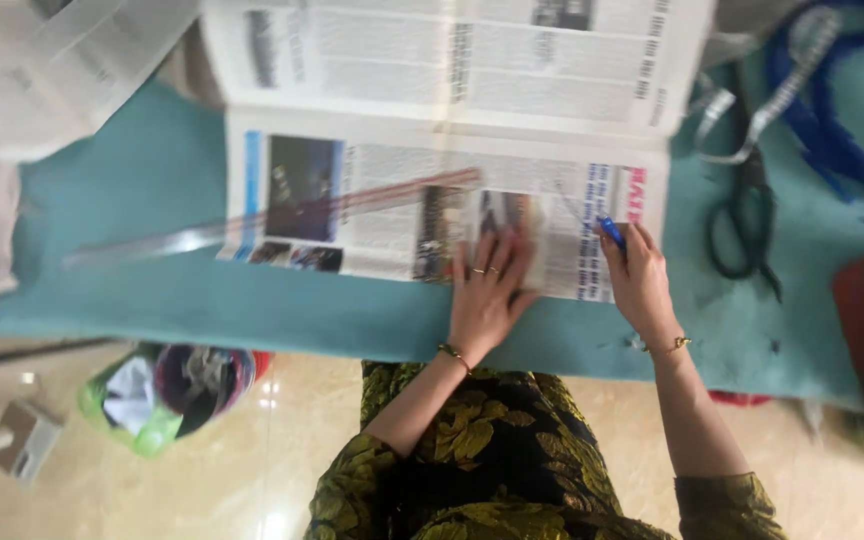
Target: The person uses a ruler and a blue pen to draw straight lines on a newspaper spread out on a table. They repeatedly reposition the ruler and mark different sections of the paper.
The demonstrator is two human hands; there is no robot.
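We see the right hand (640, 280) with its grip closed around a blue pen (611, 232), the tip resting on the near right corner of the newspaper (432, 205). The left hand (487, 295) holds nothing: it lies flat, fingers spread, pressing the paper's near edge down just beside the right hand. A long clear ruler (252, 225) lies slantwise across the printed page, from the bare cloth on the left up toward the middle of the sheet; the picture is blurred, so we cannot tell whether the left hand's fingertips touch its end. The newspaper is spread open on the tabletop (152, 290), which is covered in teal cloth, with a second spread lying beyond the fold, farther from the person. We judge the paper to be light, thin and limp, easy to crease or tear under a pen point, and likely to slide on the cloth unless a flat palm keeps it down near the line being drawn; lifting it would go best from an edge or along the fold. The ruler looks stiff and smooth, so it may slip on the paper. To the right, well apart from the hands, lie black-handled scissors (747, 225), a pale measuring tape (752, 125) and blue fabric (832, 100). On the floor below sits a green bag (157, 400) of scraps.
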